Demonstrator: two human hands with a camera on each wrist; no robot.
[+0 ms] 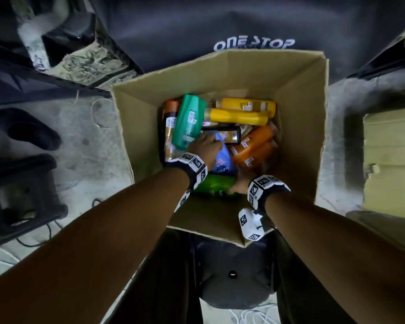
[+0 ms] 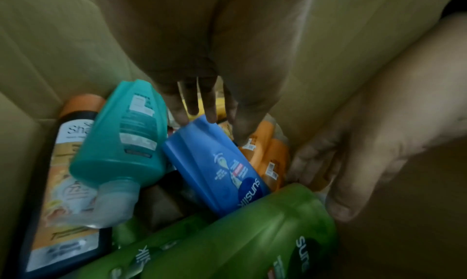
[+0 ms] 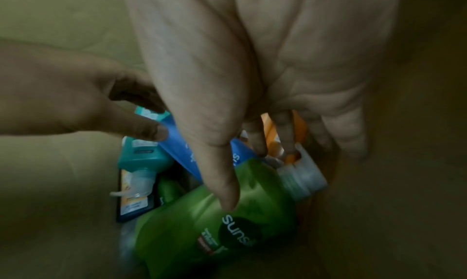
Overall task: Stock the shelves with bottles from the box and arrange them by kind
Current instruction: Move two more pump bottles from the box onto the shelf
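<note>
An open cardboard box (image 1: 297, 94) holds several bottles lying down. My left hand (image 1: 206, 146) reaches in and grips the top end of a blue bottle (image 1: 222, 157) (image 2: 222, 167), fingers over its end, thumb on its side. My right hand (image 1: 239, 187) (image 3: 245, 175) holds a green bottle (image 1: 211, 185) (image 3: 197, 223) near its white cap, thumb on the front, fingers behind the shoulder. A teal bottle (image 1: 189, 120), two yellow bottles (image 1: 239, 115), orange bottles (image 1: 255, 146) and a dark shampoo bottle (image 1: 170, 118) lie around them.
The box stands on the concrete floor against a black cloth (image 1: 253, 43) printed ONE STOP. A black stool (image 1: 21, 195) and a dark shoe (image 1: 26, 129) sit to the left with loose cables. More cardboard (image 1: 391, 155) stands at the right.
</note>
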